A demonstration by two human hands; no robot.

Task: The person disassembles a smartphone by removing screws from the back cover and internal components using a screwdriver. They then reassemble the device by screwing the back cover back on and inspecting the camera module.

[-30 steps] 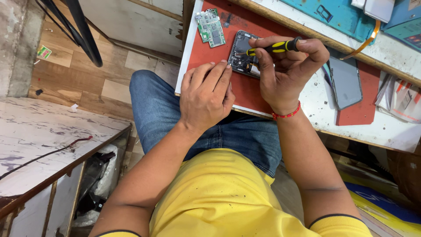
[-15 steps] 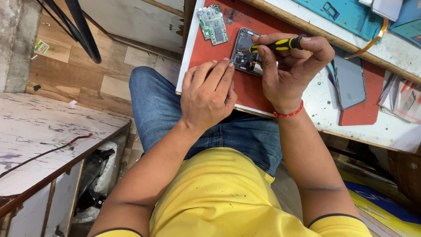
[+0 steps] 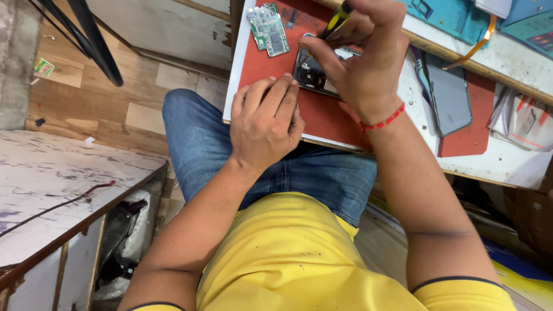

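Right hand point(image 3: 363, 63) up top, fingers pinched tight around a yellow-and-black screwdriver point(image 3: 337, 16), the handle poking out above the knuckles and the shaft angling down toward an opened phone point(image 3: 315, 72); the tip itself is hidden behind the fingers, so where it meets the phone cannot be told. A red thread bracelet point(image 3: 383, 121) rings that wrist. Left hand point(image 3: 266, 124) sits lower, palm down, fingers together and flat, the fingertips pressing at the near edge of the phone and steadying it, gripping nothing. The phone lies back-open on a red work mat point(image 3: 328, 118), its dark innards showing between the two hands, near the middle of the mat. Just beyond it, toward the mat's far left corner, a green circuit board point(image 3: 268, 29) rests on its own, apart from the phone. The mat lies on a white workbench point(image 3: 507, 164) whose near edge hangs over the person's lap, blue jeans point(image 3: 230, 155) and yellow shirt point(image 3: 299, 259) below. Off to the right, well apart from the hands, a dark phone panel point(image 3: 449, 98) lies partly on a second red mat point(image 3: 475, 124), with a teal mat point(image 3: 452, 14) at the far edge.
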